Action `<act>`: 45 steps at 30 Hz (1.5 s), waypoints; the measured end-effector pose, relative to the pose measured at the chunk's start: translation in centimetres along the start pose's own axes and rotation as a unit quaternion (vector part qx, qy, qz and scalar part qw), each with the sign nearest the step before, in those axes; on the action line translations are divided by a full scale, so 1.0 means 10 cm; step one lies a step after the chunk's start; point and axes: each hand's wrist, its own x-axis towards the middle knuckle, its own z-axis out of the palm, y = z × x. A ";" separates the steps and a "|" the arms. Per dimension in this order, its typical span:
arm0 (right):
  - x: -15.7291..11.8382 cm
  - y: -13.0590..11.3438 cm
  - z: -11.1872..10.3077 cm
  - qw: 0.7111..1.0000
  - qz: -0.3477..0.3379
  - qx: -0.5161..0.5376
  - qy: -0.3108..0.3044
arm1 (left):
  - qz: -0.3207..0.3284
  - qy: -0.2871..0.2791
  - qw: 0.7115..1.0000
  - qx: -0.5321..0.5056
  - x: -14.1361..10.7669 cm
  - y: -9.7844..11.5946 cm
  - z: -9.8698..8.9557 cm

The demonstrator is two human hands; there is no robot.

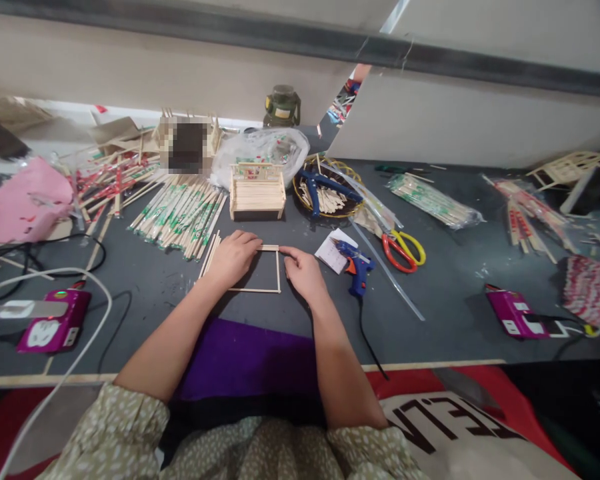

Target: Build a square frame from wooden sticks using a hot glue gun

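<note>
A rectangular frame of thin wooden sticks (279,272) lies flat on the grey table, with a doubled stick along its far side. My left hand (233,259) rests over the frame's left part, fingers bent and closed on the far edge; it hides that end. At the far right corner, my right hand (303,272) touches the sticks with its index finger, the other fingers curled in. Several loose sticks (209,255) lie just left of my left hand. Beyond the hands stands a small bench made of sticks (257,195). A blue glue gun (359,270) lies right of my right hand.
Packs of chopsticks in green wrappers (177,213) lie at left. A basket (330,203) holds short sticks and a blue tool. Scissors (405,250), clear glue sticks (393,277) and white paper (333,252) lie right. Purple power sockets (55,321) with cables sit at both sides.
</note>
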 end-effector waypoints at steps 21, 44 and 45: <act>-0.03 -0.02 0.02 0.999 0.009 0.051 0.003 | -0.044 -0.053 0.996 0.059 0.02 0.06 -0.02; -0.11 -0.23 -0.12 0.865 0.091 0.492 -0.043 | -0.082 0.054 0.951 -0.293 -0.02 0.07 -0.17; -0.12 -0.24 -0.12 0.864 0.090 0.494 -0.040 | -0.087 0.054 0.946 -0.308 -0.02 0.07 -0.17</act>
